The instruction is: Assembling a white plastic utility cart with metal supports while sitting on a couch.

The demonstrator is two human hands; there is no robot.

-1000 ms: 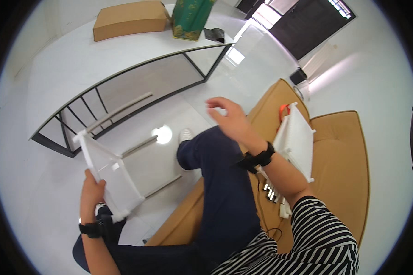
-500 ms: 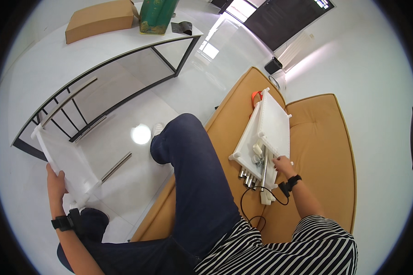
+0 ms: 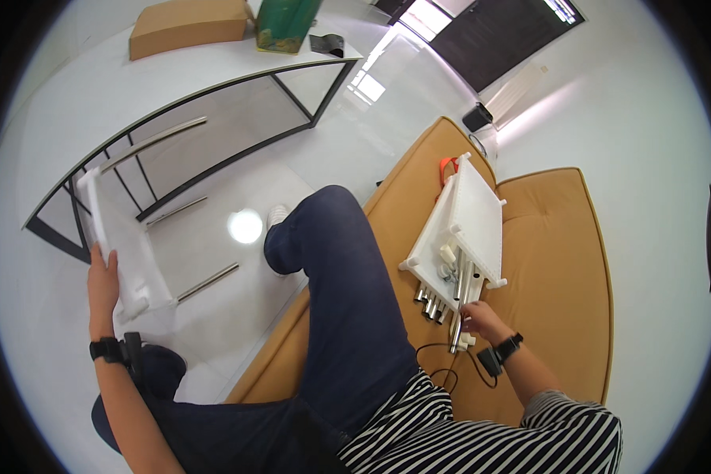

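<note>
My left hand (image 3: 103, 288) grips the edge of a white plastic shelf panel (image 3: 130, 245), which is tilted on its side. Chrome tubes stick out from the panel's corners, among them a lower tube (image 3: 208, 283) and an upper tube (image 3: 156, 141). On the sofa, my right hand (image 3: 484, 321) has its fingers closed round a loose metal tube (image 3: 456, 336). Just beyond it lie two stacked white shelf panels (image 3: 479, 209), with several more metal tubes (image 3: 430, 305) poking out beneath. Small fittings (image 3: 448, 272) sit on the lower panel.
The tan sofa (image 3: 549, 237) runs along my right. A white table (image 3: 79, 103) with a black frame stands at the left, bearing a cardboard box (image 3: 189, 28) and a green container (image 3: 284, 28). An orange roll (image 3: 447, 168) lies behind the panels, and a black cable (image 3: 482, 371) near my right wrist.
My right hand has moved toward me from the stacked panels, drawing the metal tube out. The panel in my left hand has turned, its tubes swinging to the right.
</note>
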